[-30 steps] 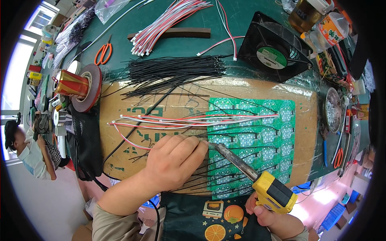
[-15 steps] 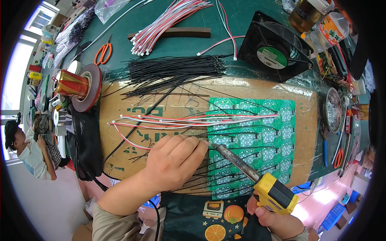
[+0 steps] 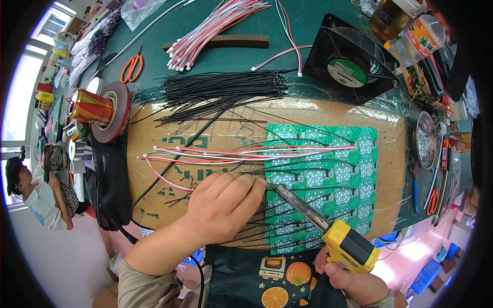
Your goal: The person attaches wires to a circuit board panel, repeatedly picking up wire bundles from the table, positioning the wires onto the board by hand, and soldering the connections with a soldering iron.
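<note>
Green circuit boards point(image 3: 328, 177) lie in a panel on cardboard point(image 3: 205, 138) just right of the left hand point(image 3: 223, 205), whose curled fingers pinch a thin black wire against a board at the fingertips. The right hand point(image 3: 349, 274), low and to the right, is closed around the yellow handle of a soldering iron point(image 3: 318, 220) whose tip meets the panel just beside those fingertips. Many boards below and right of the left hand already carry black leads fanning leftward, and a red-and-white wire bundle point(image 3: 246, 152) crosses just above the knuckles; the soldering looks well under way. A loose pile of black wires point(image 3: 221, 90) waits well beyond the hand, so plenty seems left
</note>
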`<state>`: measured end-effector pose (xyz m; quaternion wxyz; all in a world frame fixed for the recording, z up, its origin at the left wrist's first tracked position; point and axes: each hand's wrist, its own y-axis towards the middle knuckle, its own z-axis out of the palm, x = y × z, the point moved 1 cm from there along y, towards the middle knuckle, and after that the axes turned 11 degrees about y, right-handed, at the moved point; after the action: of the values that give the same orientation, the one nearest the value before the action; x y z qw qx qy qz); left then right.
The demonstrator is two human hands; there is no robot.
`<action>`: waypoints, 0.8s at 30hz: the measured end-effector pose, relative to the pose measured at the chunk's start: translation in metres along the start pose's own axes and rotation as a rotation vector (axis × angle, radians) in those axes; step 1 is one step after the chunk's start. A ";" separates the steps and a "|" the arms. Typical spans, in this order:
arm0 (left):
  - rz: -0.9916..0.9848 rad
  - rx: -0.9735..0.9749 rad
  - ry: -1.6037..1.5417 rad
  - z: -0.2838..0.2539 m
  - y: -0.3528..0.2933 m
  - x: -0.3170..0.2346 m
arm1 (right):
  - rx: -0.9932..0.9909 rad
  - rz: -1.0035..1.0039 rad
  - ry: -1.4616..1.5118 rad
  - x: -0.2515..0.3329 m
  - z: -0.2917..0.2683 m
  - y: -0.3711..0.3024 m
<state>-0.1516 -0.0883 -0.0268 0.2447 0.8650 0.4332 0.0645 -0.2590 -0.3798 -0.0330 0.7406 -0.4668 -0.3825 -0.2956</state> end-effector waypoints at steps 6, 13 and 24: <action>0.004 0.005 0.009 0.000 -0.002 0.001 | -0.028 0.007 0.028 0.000 0.002 0.002; 0.008 -0.004 0.013 0.000 0.000 -0.002 | -0.034 -0.068 0.253 0.006 0.006 0.000; 0.018 0.037 0.074 -0.004 0.002 -0.001 | -0.405 -0.466 0.323 0.032 -0.030 -0.007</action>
<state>-0.1516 -0.0886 -0.0220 0.2118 0.8703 0.4352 0.0909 -0.2386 -0.4125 -0.0115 0.5966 -0.4516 -0.2902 -0.5966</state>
